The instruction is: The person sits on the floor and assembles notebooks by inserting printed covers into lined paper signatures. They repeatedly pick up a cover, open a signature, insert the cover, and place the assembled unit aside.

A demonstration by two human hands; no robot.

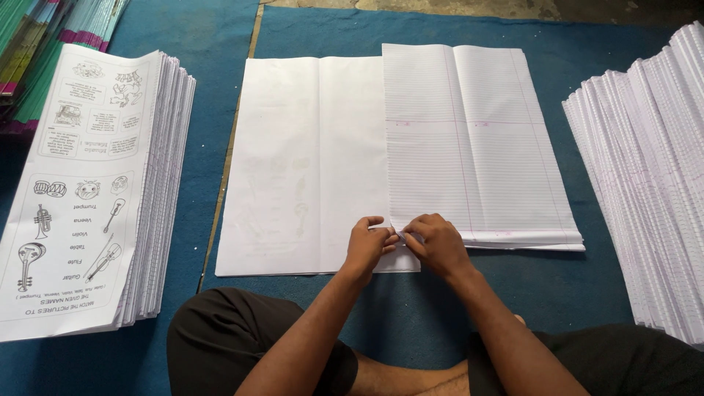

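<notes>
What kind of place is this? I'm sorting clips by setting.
Probably a small notebook-binding or print-finishing workshop, worked on the floor. A tall stack of printed picture sheets lies on blue floor matting, a fanned stack of ruled white paper sits opposite, and both hands pinch a folded ruled sheet.

Matt ruled paper (477,147); blue mat (411,308) probably cloth.

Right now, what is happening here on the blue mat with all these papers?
A person sits on the blue mat and works with both bare hands. The left hand and right hand meet at the near edge of the ruled sheets, which overlap a blank white sheet; both pinch the paper's corner. A stack of printed picture sheets lies to the left, and a stack of ruled sheets to the right.
</notes>
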